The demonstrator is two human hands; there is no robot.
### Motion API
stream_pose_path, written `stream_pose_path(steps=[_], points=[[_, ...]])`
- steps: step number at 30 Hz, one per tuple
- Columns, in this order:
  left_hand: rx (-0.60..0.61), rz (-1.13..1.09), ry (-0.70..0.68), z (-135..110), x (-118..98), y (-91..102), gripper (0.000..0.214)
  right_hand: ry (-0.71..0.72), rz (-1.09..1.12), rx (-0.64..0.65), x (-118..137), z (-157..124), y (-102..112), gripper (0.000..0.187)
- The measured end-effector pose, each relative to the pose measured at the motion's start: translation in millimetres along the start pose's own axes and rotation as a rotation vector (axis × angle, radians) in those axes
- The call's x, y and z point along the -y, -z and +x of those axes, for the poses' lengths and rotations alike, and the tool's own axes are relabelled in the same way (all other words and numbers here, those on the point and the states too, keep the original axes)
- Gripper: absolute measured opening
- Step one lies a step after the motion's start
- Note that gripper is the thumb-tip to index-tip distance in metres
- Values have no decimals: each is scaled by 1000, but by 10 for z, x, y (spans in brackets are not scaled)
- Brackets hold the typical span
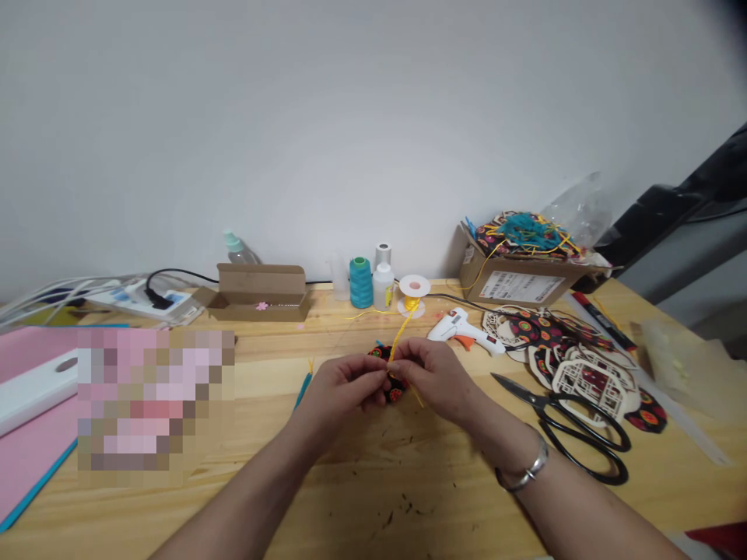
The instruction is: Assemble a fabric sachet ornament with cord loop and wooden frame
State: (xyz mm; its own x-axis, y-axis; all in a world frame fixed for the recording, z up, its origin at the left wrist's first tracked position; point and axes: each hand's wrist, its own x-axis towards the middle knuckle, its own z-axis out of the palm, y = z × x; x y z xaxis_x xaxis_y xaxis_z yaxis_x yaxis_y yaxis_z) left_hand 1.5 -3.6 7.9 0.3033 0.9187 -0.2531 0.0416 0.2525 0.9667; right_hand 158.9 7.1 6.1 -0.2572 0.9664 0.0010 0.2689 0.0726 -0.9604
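Note:
In the middle of the table my left hand (348, 381) and my right hand (429, 375) meet, fingertips pinched close together. A yellow cord (398, 338) runs up from between them toward a white spool (414, 286); its loose end hangs below my right fingers. Behind the fingertips is a dark fabric piece (396, 391) with a red and orange pattern, partly hidden by my left fingers, which close on it. My right thumb and forefinger grip the cord. Beside my left hand lies a teal tassel (303, 389) with a yellow tip.
Black-handled scissors (560, 412) lie right, near wooden lattice frames (595, 381) and patterned pieces. A white glue gun (465, 330), teal thread cone (361, 283) and small bottle (383, 286) stand behind. A full cardboard box (513, 280) is back right, an open carton (260, 306) back left.

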Motion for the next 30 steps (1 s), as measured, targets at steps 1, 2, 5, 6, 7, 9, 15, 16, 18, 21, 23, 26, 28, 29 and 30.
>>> stream_pose_path(steps=[1,2,5,6,7,9,15,16,18,21,23,26,28,29,30], points=[[13,-15,0,4,9,14,13,-8,25,4,6,3,6,10],[21,-29,3,9,21,28,14,-23,53,11,15,4,13,9],[37,-96,30,26,69,67,15,-93,150,60,59,-1,33,7],[44,-123,42,31,84,76,15,-118,185,77,76,-5,39,8],[51,-149,56,35,95,82,16,-136,221,93,91,-10,45,8],[68,-191,77,41,107,87,17,-160,277,126,108,-16,54,10],[75,-241,83,55,106,94,16,-201,373,180,39,6,32,15],[69,-250,87,59,107,98,16,-213,395,179,33,17,22,16],[57,-278,98,70,108,107,16,-239,416,171,48,42,6,15],[37,-333,89,83,107,114,16,-246,365,160,131,81,-3,13],[19,-344,73,85,105,112,16,-242,321,155,186,98,-2,13],[-3,-305,64,80,97,100,17,-229,297,142,204,104,-6,11],[-11,-281,55,71,85,87,17,-205,307,135,167,96,-12,11],[-10,-273,52,65,76,80,17,-192,314,130,139,90,-15,12],[-11,-270,49,60,66,72,17,-180,320,127,110,84,-17,12]])
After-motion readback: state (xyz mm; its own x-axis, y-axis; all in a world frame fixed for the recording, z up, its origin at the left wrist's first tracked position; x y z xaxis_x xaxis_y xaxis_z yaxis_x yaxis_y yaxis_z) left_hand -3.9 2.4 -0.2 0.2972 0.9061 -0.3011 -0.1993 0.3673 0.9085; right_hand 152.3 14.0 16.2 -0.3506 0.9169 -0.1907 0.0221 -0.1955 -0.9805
